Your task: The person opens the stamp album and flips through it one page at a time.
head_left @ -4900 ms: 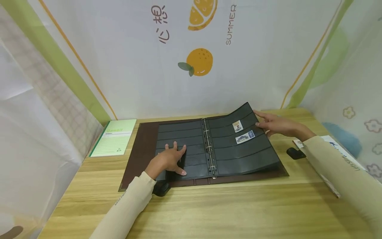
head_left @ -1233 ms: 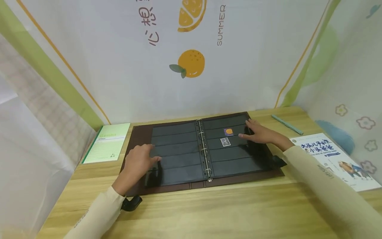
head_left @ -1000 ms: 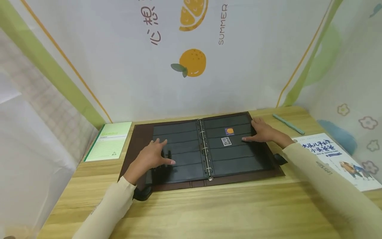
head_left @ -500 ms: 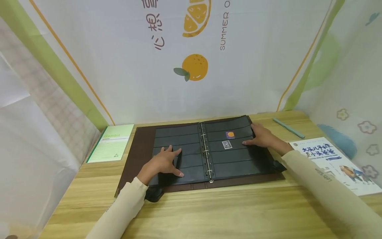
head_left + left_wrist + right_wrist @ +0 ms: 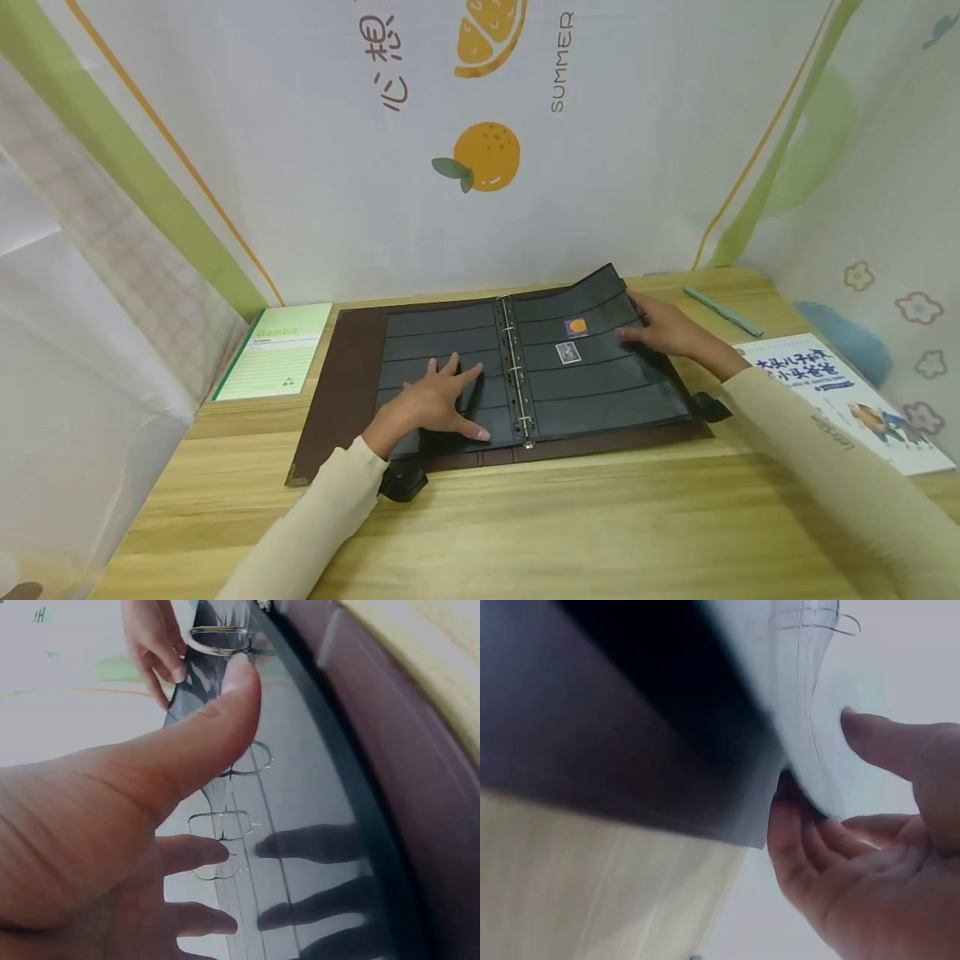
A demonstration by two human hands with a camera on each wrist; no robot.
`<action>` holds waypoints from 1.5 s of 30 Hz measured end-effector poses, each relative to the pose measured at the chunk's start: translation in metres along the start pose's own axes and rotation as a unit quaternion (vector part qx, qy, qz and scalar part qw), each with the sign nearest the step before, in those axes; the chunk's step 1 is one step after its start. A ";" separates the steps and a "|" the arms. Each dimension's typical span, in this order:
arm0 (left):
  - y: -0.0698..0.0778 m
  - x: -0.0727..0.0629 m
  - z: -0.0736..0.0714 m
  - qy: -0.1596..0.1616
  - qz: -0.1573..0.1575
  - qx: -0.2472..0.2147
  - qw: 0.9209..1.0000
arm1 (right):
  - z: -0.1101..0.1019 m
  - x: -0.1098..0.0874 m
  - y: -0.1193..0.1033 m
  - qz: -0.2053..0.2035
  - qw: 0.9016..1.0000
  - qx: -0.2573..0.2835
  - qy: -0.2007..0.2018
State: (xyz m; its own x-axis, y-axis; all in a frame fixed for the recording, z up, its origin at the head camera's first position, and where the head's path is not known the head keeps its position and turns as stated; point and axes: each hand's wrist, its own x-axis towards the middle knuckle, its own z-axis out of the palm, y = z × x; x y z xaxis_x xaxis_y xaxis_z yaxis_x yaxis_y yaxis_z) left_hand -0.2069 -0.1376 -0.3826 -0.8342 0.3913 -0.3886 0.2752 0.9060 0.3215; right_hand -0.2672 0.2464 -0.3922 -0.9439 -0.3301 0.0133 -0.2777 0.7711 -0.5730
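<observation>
A brown ring-bound stamp album [image 5: 337, 375] lies open on the table, with black strip-pocket pages. The right page [image 5: 592, 400] holds a purple stamp [image 5: 576, 327] with an orange disc and, below it, a grey white-edged stamp [image 5: 567, 353]. My left hand [image 5: 427, 404] spreads its fingers low over the left page [image 5: 442, 333]; its thumb reaches toward the metal rings [image 5: 217, 641]. At the right page's outer edge, my right hand [image 5: 663, 325] has its fingers under the raised page. The right wrist view shows its thumb [image 5: 877, 739] apart from the page.
Left of the album lies a green notepad [image 5: 273, 354]. On the right are a white picture book [image 5: 862, 408], partly under the right sleeve, and a teal stick-like object [image 5: 722, 310]. A printed curtain [image 5: 420, 225] hangs behind the wooden table [image 5: 540, 525].
The earlier page with two other stamps has been turned. Over the last second my left hand has moved right across the left page, and the right page's far outer corner has risen at my right hand.
</observation>
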 end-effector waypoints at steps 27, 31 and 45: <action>0.001 0.002 0.003 -0.006 -0.010 0.054 0.998 | -0.067 0.015 -0.069 0.022 0.977 0.205 -0.052; 0.000 0.002 0.004 -0.013 -0.012 0.050 0.999 | -0.068 0.027 -0.101 0.008 0.982 0.181 -0.049; 0.001 0.007 0.008 -0.017 -0.013 0.064 0.998 | -0.048 0.064 -0.185 -0.037 0.985 0.160 -0.042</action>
State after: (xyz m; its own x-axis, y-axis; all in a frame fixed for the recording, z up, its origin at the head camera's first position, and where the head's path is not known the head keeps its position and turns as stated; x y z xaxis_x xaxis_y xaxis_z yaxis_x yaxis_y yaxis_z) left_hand -0.2090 -0.1331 -0.3918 -0.8260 0.3712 -0.4242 0.3149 0.9280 0.1989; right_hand -0.2851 0.1089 -0.2462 -0.9012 -0.4335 0.0038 -0.2613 0.5361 -0.8027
